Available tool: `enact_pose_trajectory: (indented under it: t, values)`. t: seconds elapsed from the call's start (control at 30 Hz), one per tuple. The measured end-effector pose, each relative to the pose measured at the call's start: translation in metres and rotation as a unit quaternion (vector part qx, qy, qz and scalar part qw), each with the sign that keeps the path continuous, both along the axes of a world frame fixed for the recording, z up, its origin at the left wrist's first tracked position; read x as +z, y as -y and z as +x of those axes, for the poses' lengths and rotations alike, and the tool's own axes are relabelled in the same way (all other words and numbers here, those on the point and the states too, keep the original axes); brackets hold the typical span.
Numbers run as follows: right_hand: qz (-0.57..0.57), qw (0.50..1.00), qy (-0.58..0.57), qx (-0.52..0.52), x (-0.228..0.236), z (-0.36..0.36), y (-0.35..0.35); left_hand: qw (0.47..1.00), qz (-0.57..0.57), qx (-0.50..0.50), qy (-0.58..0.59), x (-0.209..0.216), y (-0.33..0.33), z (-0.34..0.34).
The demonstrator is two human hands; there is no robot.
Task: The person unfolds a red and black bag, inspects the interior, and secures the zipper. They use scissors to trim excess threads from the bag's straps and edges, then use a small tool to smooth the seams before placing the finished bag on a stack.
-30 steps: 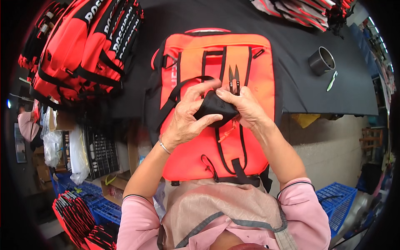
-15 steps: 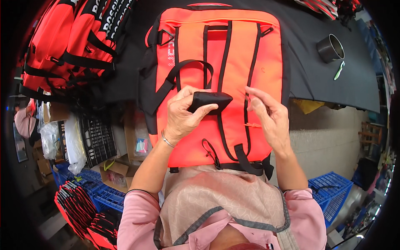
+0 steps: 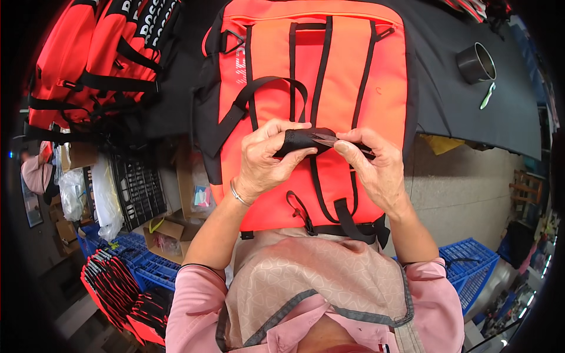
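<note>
Black fabric piece (image 3: 296, 143): held between the 2 hands, above the back panel of an orange backpack (image 3: 273, 203). Whether it is attached to the bag: cannot tell.

Left hand (image 3: 259, 157): thumb below, fingers above, pinched firmly on the left end of the piece. Right hand (image 3: 379, 165): thumb and index finger closed together around snips (image 3: 324, 139). The 2 blades point left and lie against the right end of the fabric; exact blade gap too small to read.

Step, judged: trimming at the edge of the piece, probably loose thread; no thread resolvable here. Next move would call for a steady left pinch, tips set close to the stray end, a short squeeze, and care not to nick the cloth.

Around this: backpack lies with 2 shoulder straps (image 3: 346, 70) upward, a black webbing loop (image 3: 266, 83) at left. Farther out on the dark table (image 3: 441, 112): metal cup (image 3: 475, 63), small pale-green tool (image 3: 487, 96) beside it, red-and-black bags (image 3: 106, 56) at far left.
</note>
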State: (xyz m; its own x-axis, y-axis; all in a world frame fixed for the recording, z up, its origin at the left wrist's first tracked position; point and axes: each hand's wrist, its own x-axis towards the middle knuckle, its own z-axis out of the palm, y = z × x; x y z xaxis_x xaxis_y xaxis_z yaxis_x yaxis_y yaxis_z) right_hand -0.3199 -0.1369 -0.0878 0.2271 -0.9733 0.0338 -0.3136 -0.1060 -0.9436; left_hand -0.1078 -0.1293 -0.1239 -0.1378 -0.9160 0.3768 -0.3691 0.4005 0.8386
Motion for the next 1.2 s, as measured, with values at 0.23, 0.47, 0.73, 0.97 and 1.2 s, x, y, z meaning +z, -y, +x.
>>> enact_pose_trajectory:
  t: [0.23,0.47,0.73,0.97,1.2]
  values:
    - [0.055,0.997,0.054,0.02,-0.006,-0.001,0.004,1.0,-0.02,-0.007,-0.011,-0.005,0.001,0.002]
    - [0.086,0.995,0.024,0.051,-0.004,-0.004,0.008,1.0,0.003,-0.014,-0.016,-0.007,0.0,0.003]
    - [0.075,0.991,0.11,0.011,-0.008,-0.007,0.011,0.999,0.04,-0.003,-0.016,-0.005,-0.002,0.003]
    - [0.09,0.994,0.001,0.06,-0.005,-0.007,0.003,0.999,0.026,-0.013,0.02,-0.011,-0.017,0.008]
    - [0.122,0.983,0.135,-0.022,-0.024,-0.025,-0.004,0.999,0.042,-0.005,0.015,-0.017,-0.059,0.017]
